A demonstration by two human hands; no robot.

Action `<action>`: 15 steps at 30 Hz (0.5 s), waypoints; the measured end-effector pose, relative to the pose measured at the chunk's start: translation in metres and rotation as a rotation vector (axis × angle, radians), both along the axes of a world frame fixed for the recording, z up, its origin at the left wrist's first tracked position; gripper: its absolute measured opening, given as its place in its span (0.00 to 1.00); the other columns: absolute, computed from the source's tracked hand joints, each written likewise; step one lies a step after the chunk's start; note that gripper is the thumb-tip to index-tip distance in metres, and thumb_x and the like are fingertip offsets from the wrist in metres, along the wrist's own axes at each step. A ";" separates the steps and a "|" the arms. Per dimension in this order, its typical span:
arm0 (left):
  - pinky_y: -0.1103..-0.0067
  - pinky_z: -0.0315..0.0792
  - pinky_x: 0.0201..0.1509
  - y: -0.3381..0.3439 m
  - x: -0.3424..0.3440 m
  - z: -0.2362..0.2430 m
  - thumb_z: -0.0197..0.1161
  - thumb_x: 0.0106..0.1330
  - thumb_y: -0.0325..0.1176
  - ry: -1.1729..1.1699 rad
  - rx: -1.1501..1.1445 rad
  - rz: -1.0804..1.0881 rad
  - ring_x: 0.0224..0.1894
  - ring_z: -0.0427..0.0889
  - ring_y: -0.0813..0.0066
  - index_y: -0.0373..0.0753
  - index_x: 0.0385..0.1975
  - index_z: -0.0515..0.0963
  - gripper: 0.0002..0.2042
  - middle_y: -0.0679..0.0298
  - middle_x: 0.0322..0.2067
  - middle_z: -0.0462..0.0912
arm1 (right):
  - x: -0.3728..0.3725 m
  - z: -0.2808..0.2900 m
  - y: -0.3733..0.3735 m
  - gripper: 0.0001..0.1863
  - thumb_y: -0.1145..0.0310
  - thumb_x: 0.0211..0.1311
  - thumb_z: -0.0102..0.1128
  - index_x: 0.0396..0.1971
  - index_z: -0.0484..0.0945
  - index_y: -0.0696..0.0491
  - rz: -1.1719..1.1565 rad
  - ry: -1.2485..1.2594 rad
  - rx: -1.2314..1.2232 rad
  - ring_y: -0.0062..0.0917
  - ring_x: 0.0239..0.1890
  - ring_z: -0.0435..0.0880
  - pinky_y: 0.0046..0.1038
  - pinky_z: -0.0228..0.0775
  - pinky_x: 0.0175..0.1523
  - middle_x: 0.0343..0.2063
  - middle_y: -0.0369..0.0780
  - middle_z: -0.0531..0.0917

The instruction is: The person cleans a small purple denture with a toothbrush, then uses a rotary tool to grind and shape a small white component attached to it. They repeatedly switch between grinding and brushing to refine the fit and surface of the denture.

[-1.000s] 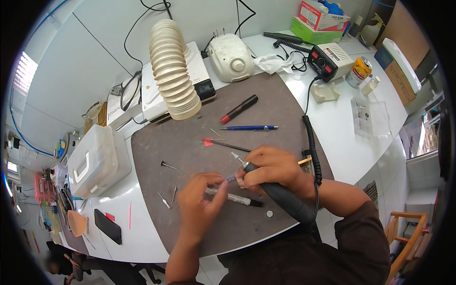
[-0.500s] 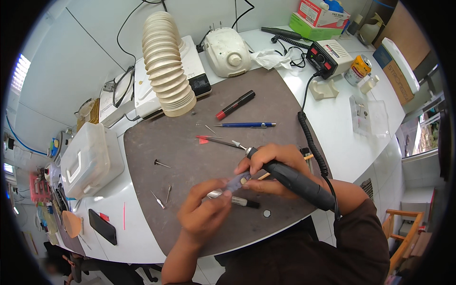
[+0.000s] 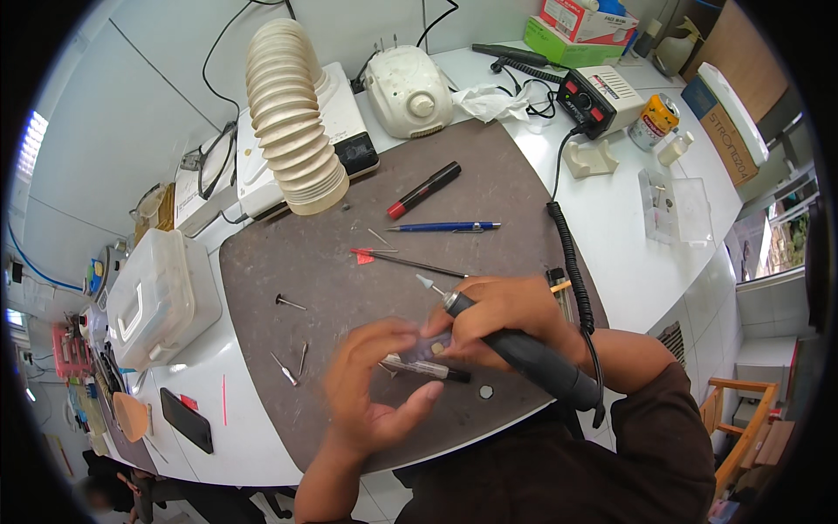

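My right hand (image 3: 515,314) is closed around a black rotary handpiece (image 3: 541,362). A pale pointed grinding tip (image 3: 425,281) stands out of its metal nose, clear of the work. The same hand pinches a small purple-grey piece with a yellowish spot (image 3: 438,348), possibly a dental model; motion blurs it. My left hand (image 3: 371,375) is open beside it, thumb spread away from the fingers. Its fingertips come close to the piece, and whether they touch cannot be made out. Beneath the hands lies a marker with a clear barrel and black cap (image 3: 428,368).
On the brown mat (image 3: 262,253) lie a red-and-black marker (image 3: 424,190), a blue mechanical pencil (image 3: 445,227), a thin tool (image 3: 410,262) and several small burs. A ribbed suction hose (image 3: 297,122) hangs over the back. The handpiece's coiled cord (image 3: 567,253) runs to a control box (image 3: 601,100).
My left hand has let go of the purple-grey piece and opened, its thumb swinging away. The handpiece has tilted, its tip moving slightly left and down.
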State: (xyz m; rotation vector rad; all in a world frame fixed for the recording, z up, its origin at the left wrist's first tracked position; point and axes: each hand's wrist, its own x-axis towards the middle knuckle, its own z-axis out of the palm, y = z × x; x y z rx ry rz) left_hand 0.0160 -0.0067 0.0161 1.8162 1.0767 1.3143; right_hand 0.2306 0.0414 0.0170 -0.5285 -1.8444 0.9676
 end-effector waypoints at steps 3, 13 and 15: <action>0.79 0.78 0.41 -0.006 0.004 -0.004 0.74 0.58 0.27 -0.028 -0.210 -0.002 0.37 0.86 0.71 0.34 0.39 0.80 0.12 0.56 0.38 0.85 | 0.003 0.001 0.002 0.14 0.74 0.54 0.67 0.42 0.81 0.50 0.067 -0.101 0.187 0.38 0.39 0.84 0.32 0.78 0.43 0.36 0.41 0.83; 0.80 0.78 0.40 -0.002 -0.007 -0.004 0.62 0.72 0.29 -0.140 -0.549 -0.225 0.34 0.85 0.76 0.29 0.49 0.80 0.11 0.57 0.37 0.87 | 0.002 0.004 0.003 0.14 0.72 0.54 0.68 0.42 0.82 0.47 0.083 -0.158 0.073 0.33 0.39 0.81 0.31 0.75 0.43 0.33 0.33 0.83; 0.80 0.78 0.40 0.000 -0.006 -0.005 0.59 0.74 0.30 -0.240 -0.652 -0.245 0.33 0.85 0.74 0.30 0.55 0.76 0.15 0.56 0.37 0.86 | -0.002 -0.002 0.006 0.14 0.71 0.53 0.71 0.41 0.82 0.47 0.029 -0.159 0.066 0.31 0.38 0.81 0.30 0.75 0.43 0.33 0.31 0.83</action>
